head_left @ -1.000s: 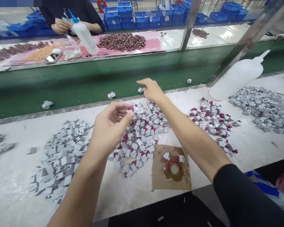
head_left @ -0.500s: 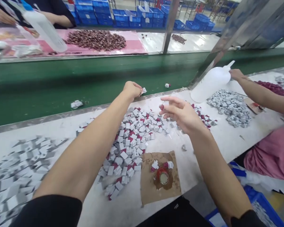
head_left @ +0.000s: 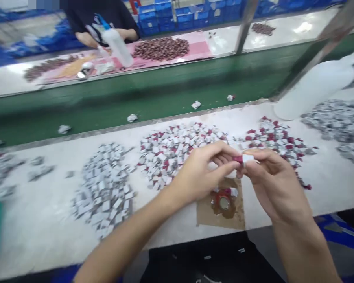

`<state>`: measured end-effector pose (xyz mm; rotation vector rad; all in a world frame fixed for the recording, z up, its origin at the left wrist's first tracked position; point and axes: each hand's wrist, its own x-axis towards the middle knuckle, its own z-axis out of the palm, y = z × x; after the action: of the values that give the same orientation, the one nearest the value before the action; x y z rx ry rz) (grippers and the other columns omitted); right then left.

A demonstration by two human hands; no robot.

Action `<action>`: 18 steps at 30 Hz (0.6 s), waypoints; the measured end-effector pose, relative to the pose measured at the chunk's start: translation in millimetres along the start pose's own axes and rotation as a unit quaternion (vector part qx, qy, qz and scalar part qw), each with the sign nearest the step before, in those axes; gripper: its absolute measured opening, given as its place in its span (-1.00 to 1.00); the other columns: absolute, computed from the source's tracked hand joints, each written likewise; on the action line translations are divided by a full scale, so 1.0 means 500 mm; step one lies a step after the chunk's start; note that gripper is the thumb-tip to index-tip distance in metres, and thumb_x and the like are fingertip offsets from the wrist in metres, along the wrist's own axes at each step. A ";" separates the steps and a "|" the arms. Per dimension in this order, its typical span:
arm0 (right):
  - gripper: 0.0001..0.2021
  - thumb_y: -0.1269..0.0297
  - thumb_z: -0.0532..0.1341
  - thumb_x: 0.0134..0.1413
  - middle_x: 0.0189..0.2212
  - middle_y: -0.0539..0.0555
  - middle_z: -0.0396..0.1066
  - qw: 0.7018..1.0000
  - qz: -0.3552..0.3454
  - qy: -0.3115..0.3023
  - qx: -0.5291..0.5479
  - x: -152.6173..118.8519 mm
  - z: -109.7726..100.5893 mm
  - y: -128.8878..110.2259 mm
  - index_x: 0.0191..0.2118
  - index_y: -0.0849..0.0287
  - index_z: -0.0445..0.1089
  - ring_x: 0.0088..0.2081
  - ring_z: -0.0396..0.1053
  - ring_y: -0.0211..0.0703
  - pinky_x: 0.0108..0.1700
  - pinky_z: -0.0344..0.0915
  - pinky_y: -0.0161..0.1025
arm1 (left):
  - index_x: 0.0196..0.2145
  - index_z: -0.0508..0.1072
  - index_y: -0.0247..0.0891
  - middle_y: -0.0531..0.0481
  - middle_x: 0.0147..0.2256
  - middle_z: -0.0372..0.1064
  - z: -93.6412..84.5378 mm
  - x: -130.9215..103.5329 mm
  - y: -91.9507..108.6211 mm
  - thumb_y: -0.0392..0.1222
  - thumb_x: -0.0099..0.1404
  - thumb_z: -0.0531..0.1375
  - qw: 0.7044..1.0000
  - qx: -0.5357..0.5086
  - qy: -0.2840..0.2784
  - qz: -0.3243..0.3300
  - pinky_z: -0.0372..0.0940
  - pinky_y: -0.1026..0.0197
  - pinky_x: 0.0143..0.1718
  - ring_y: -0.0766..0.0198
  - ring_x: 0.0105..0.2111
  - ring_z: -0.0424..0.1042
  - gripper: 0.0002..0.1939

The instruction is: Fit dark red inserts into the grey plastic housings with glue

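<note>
Above the white tabletop my two hands meet at one tiny part. My left hand (head_left: pixel 206 169) pinches its dark red end (head_left: pixel 238 158) between thumb and fingers. On its small white block end (head_left: pixel 247 158), my right hand (head_left: pixel 271 173) has thumb and fingertips closed. Whether the two ends are fully joined I cannot tell. Beneath the hands lies a piece of brown cardboard (head_left: pixel 205 215), wet-stained, carrying a round red-rimmed cap-like thing (head_left: pixel 224 202). Behind my left hand spreads a heap of white-and-red parts (head_left: pixel 162 151); a smaller similar heap (head_left: pixel 279 137) lies beyond my right hand.
A pile of plain grey-white blocks (head_left: pixel 106 188) is at left. Several white pieces, such as one piece (head_left: pixel 196 105), rest on the green belt (head_left: pixel 165 98). A large white squeeze bottle (head_left: pixel 315 88) leans at right near a metal post (head_left: pixel 246 27). Across the belt sits a person (head_left: pixel 97 19).
My left hand has come back from the belt's edge to meet my right hand over the cardboard, both now pinching the small part. The view has swung left, and a white-and-red piece lies on the belt.
</note>
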<state>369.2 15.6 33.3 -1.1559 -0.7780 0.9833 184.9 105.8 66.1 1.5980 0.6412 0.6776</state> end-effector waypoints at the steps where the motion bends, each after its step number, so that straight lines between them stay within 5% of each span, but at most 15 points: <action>1: -0.78 0.00 0.73 0.16 -0.16 0.02 0.72 0.999 -0.007 -0.014 -0.032 -0.020 -0.006 -0.001 -0.19 -0.15 0.79 -0.19 0.71 -0.06 -0.22 0.72 -0.17 | -0.06 0.68 -0.17 -0.05 -0.14 0.72 0.013 -0.032 -0.005 -0.21 0.55 0.40 0.999 -0.021 0.018 -0.017 0.55 0.16 -0.08 0.18 -0.15 0.69 -0.95; 7: -0.82 0.11 0.56 0.41 -0.16 0.05 0.77 0.952 -0.048 -0.165 -0.252 -0.122 -0.044 -0.016 0.07 -0.26 0.83 -0.23 0.73 -0.03 -0.24 0.70 -0.24 | -0.03 0.69 -0.17 -0.06 -0.11 0.69 0.054 -0.186 -0.009 -0.16 0.63 0.37 0.996 0.022 0.061 -0.065 0.52 0.12 0.01 0.16 -0.10 0.66 -0.91; 11: -0.83 0.10 0.51 0.45 -0.09 0.05 0.81 0.930 -0.044 -0.174 -0.321 -0.162 -0.079 -0.004 0.06 -0.21 0.84 -0.16 0.78 -0.01 -0.18 0.71 -0.30 | 0.15 0.65 -0.13 -0.06 -0.03 0.67 0.018 -0.284 -0.018 -0.25 0.66 0.30 0.966 0.213 0.126 -0.080 0.54 0.07 0.04 0.12 -0.05 0.65 -0.80; 13: -0.83 0.10 0.52 0.41 -0.11 0.05 0.82 0.934 -0.024 -0.124 -0.333 -0.176 -0.100 0.012 0.02 -0.15 0.84 -0.21 0.79 -0.04 -0.23 0.70 -0.36 | 0.18 0.66 -0.19 -0.16 -0.02 0.63 -0.027 -0.331 -0.039 -0.27 0.65 0.24 0.887 0.395 0.218 -0.101 0.54 -0.06 0.09 -0.04 0.04 0.60 -0.74; 15: -0.80 0.07 0.56 0.32 -0.16 0.06 0.82 0.944 -0.004 -0.055 -0.324 -0.189 -0.114 0.031 -0.01 -0.08 0.83 -0.26 0.79 -0.04 -0.23 0.72 -0.38 | 0.14 0.69 -0.28 -0.29 -0.03 0.58 -0.077 -0.370 -0.067 -0.23 0.62 0.23 0.775 0.552 0.276 -0.137 0.51 -0.20 0.11 -0.24 0.09 0.51 -0.71; 17: -0.78 0.05 0.59 0.26 -0.19 0.06 0.82 0.950 0.011 0.009 -0.312 -0.202 -0.117 0.047 -0.06 -0.03 0.83 -0.26 0.80 -0.04 -0.16 0.74 -0.37 | 0.09 0.73 -0.33 -0.39 -0.02 0.54 -0.116 -0.396 -0.095 -0.16 0.60 0.23 0.695 0.639 0.281 -0.171 0.48 -0.30 0.11 -0.37 0.08 0.45 -0.68; 18: -0.80 0.06 0.60 0.24 -0.20 0.05 0.82 0.950 0.015 0.026 -0.310 -0.208 -0.115 0.054 -0.08 -0.02 0.82 -0.26 0.80 -0.05 -0.14 0.74 -0.37 | 0.07 0.74 -0.34 -0.42 -0.01 0.53 -0.130 -0.404 -0.108 -0.13 0.60 0.22 0.678 0.657 0.275 -0.181 0.46 -0.33 0.11 -0.39 0.05 0.45 -0.66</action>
<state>374.7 -98.9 -7.8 -1.7287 -1.0697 0.7432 -0.9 7.5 5.2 2.4082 2.2020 0.3183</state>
